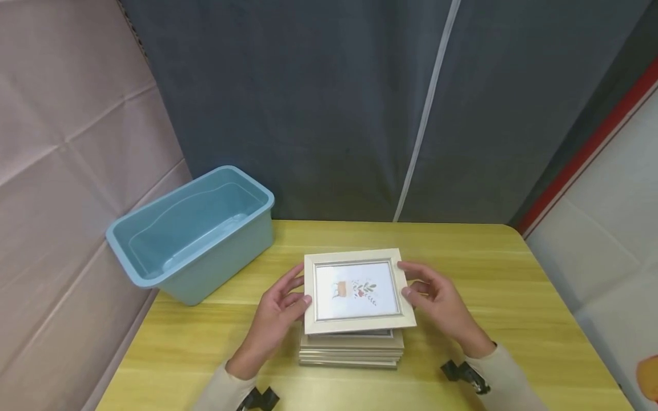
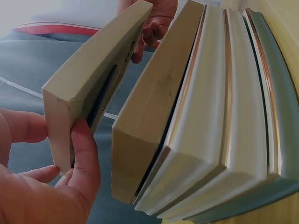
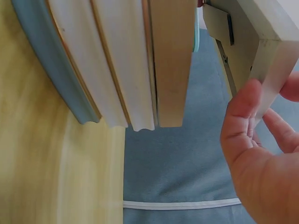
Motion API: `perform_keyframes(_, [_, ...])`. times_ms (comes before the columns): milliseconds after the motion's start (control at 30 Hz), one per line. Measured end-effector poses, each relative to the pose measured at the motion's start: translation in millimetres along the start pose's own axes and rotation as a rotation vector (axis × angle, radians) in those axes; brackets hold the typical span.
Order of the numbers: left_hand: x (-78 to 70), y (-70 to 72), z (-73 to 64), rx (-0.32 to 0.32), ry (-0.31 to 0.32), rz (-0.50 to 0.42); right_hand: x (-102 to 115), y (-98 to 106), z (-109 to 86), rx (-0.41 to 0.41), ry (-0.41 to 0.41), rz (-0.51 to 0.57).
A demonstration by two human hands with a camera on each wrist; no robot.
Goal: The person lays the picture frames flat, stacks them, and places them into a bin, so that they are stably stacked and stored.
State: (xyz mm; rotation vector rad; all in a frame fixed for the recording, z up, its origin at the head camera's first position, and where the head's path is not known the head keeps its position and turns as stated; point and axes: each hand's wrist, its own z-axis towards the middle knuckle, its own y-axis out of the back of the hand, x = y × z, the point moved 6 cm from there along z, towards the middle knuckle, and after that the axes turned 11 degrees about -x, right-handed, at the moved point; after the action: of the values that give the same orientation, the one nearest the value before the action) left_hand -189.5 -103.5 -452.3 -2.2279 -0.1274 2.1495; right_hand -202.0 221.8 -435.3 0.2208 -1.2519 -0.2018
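Observation:
A cream picture frame (image 1: 358, 290) with a silver inner edge and a floral print is raised over a stack of frames (image 1: 351, 349). My left hand (image 1: 280, 311) pinches its left edge between thumb and fingers. At the opposite edge, my right hand (image 1: 437, 297) grips it the same way. Both wrist views show a gap between the raised frame (image 2: 93, 65) and the stack (image 2: 187, 112), whose edges are cream, with a grey-blue one at the bottom. A stand flap shows on the back of the held frame (image 3: 238, 46) in the right wrist view.
On the back left of the wooden table (image 1: 462, 257) stands a light blue plastic bin (image 1: 226, 251), its inside bare. A dark grey curtain (image 1: 308, 114) hangs behind the table, and a pale cloth wall (image 1: 67, 171) rises on the left.

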Motion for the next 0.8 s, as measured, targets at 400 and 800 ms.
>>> perform_keyframes(400, [2.2, 7.2, -0.7, -0.130, -0.145, 0.397, -14.4, -12.3, -12.9, 0.080, -0.042, 0.108])
perform_keyframes(800, [5.2, 5.3, -2.8, -0.164, -0.205, 0.532, -24.3, -17.6, -19.3, 0.085, -0.118, 0.078])
